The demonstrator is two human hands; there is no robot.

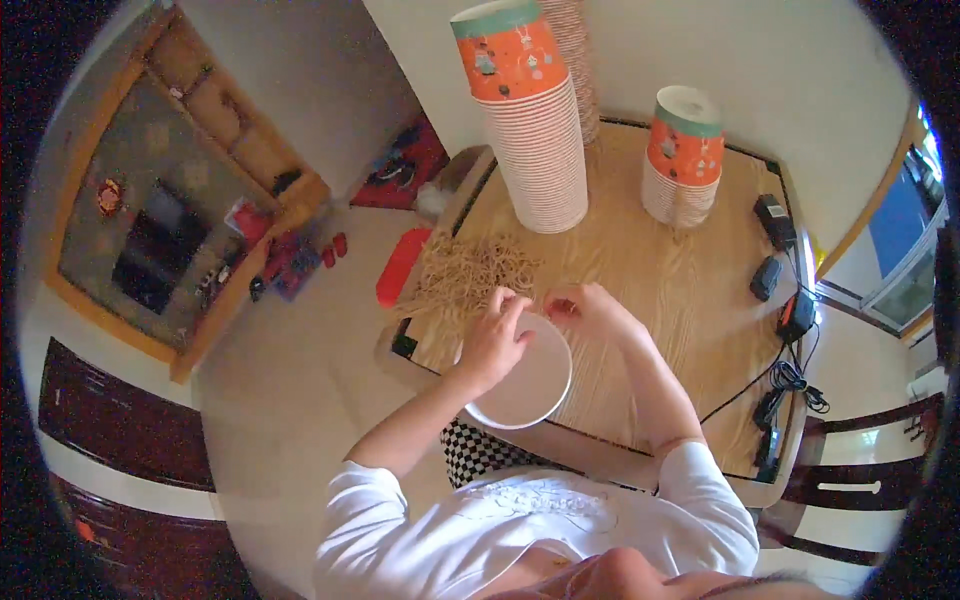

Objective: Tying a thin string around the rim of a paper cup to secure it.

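A white paper bucket (530, 395) with its open mouth facing me is at the near edge of the wooden table. My left hand (492, 345) is closed over its far-left rim, thumb inside the mouth and fingers bent beyond the rim. Just right of that rim, my right hand (600, 318) is closed in a pinch; what its fingertips hold, if anything, is hidden. Beyond my left hand lies a loose heap of tan cords (480, 265). A tall stack of upside-down orange and green paper buckets (535, 140) stands behind the heap.
A shorter bucket stack (685, 160) stands farther right, and another tall stack (572, 50) is partly hidden behind the first. Along the table's right edge lie black power adapters (773, 222) and coiled cables (790, 380). A red object (402, 265) is at the left edge.
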